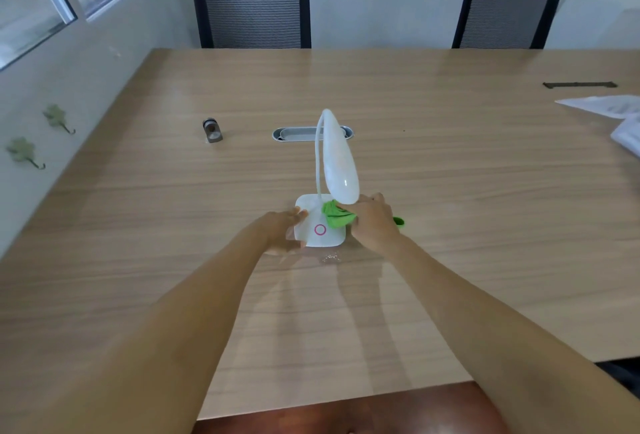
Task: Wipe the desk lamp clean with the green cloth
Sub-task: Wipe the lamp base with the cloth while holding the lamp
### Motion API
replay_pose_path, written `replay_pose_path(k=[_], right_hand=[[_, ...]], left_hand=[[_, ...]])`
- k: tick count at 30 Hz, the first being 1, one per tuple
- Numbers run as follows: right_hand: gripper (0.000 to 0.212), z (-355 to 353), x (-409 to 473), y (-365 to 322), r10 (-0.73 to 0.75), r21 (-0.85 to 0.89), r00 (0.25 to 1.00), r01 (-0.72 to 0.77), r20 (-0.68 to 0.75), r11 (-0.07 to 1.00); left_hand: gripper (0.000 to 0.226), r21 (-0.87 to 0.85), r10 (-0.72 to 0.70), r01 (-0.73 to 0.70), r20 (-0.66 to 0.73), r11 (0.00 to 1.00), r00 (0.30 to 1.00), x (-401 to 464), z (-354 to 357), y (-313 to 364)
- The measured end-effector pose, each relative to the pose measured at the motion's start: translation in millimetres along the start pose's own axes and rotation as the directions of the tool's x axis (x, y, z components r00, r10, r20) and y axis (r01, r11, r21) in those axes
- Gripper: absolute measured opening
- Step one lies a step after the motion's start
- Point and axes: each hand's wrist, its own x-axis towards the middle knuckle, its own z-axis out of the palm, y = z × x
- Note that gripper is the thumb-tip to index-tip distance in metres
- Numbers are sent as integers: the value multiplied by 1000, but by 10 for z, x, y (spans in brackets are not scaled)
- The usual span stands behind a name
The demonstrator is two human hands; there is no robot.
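**A:** What do you see from the head camera?

**B:** A white desk lamp stands on the wooden table, close to the person. The left hand holds the left side of the lamp's square base, with fingers curled round its edge. The right hand is closed around the green cloth and presses it on the back right part of the base, just under the lamp head.

**A:** What could go wrong?

**B:** I think the lamp head could get bumped. It hangs right above the right hand (the neck is thin and bendy). A big rub could knock it or tip the lamp. If the left hand lets go, the base could slide. The pink ring on the base may be a button, so a hard push there might turn the light on.

**A:** How many things are there?

**B:** One lamp, one cloth and two hands. Two black chairs at the far side. One small metal thing, one gray cable slot, and some papers at the right edge, I cannot count them. Two leaf hooks on the wall.
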Motion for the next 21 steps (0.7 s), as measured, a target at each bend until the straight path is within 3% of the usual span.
replay_pose_path(k=[3, 9, 16, 21], right_hand=[[55, 158, 50, -43, 17, -34, 993, -14, 116, 999], [62, 154, -189, 122, -53, -130, 983, 76, 173, 989], [56, 47, -25, 58, 24, -89, 1000, -24, -5, 996], [52, 201, -41, -107, 21, -105, 996, -12, 87, 994]], left_hand=[[85, 5, -1, 1, -2, 1000, 1000, 0, 5, 8], [83, 21, -7, 6, 6, 1000, 1000, -24, -10, 35], [85, 6, -19, 19, 5, 1000, 1000, -28, -20, 39], [86, 31, -23, 22, 32, 999, 999, -45, -49, 78]])
